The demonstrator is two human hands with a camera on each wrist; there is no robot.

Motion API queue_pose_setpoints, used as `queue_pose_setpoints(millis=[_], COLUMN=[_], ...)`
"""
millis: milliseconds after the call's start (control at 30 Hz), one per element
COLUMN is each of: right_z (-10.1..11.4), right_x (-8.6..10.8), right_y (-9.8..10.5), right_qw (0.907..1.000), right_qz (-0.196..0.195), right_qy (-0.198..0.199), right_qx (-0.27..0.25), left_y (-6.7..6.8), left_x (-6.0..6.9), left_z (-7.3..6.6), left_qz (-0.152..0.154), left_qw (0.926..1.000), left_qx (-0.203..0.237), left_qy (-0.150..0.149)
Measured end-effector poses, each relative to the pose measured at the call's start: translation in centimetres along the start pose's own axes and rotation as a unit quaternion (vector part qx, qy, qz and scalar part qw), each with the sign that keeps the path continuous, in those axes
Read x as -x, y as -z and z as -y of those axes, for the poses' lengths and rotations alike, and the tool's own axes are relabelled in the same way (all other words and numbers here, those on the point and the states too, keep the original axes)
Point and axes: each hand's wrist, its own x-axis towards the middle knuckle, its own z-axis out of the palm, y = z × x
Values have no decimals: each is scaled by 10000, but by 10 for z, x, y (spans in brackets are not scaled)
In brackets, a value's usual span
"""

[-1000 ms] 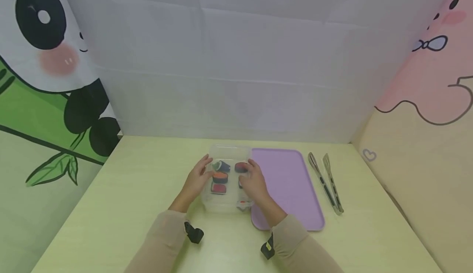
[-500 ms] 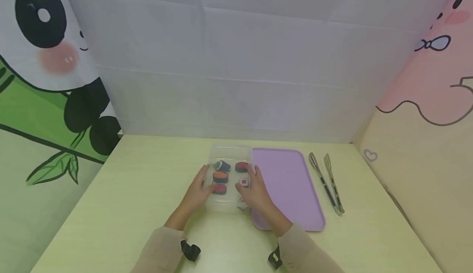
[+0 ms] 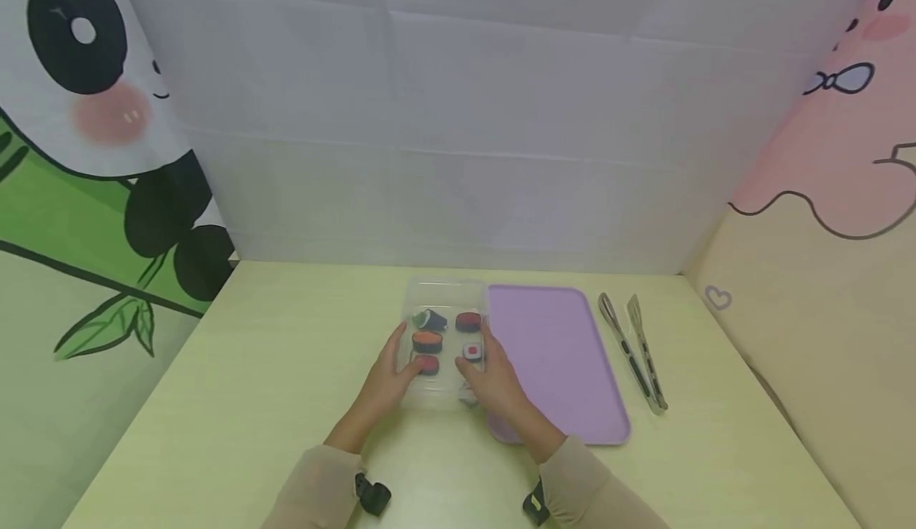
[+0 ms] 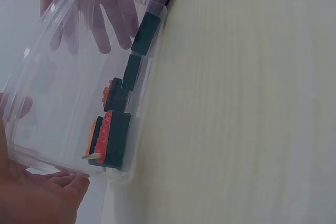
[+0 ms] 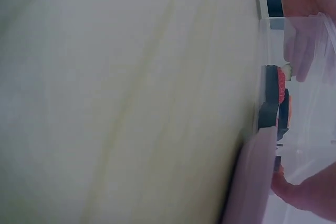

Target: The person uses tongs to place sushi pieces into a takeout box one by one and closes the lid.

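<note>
A clear plastic box with a see-through lid stands on the table. Several toy sushi pieces lie inside, among them an orange-topped one, a dark red-topped one, a white roll with a red centre and a dark cone-like roll. My left hand grips the box's left side, thumb over the top. On the right side my right hand holds it likewise, thumb on top and fingers along the wall. In the left wrist view sushi pieces show through the wall.
A lilac tray lies against the box's right side. Farther right, metal tongs lie spread on the pale wooden table. A white sheet closes off the back; printed cloths hang at both sides.
Both hands have slid along the box's sides toward its near end, uncovering the white roll. The box, tray and tongs stay in place.
</note>
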Motion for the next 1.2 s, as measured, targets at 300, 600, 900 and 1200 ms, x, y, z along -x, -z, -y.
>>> queue_pose_setpoints(millis=[300, 600, 900, 1200], right_z=[8, 0, 5, 11], right_x=[-16, -41, -41, -80], right_y=[15, 7, 13, 22], right_qw=[9988, 9979, 9989, 9984], right_qz=[120, 307, 301, 158], right_qy=[36, -116, -22, -206], right_qx=[480, 563, 372, 493], left_y=[10, 15, 18, 28], left_x=[-22, -38, -41, -83], left_z=[4, 2, 3, -7], left_qz=[431, 756, 934, 829], left_qw=[9990, 9968, 9953, 9935], left_qx=[93, 64, 44, -767], left_qy=[83, 260, 235, 160])
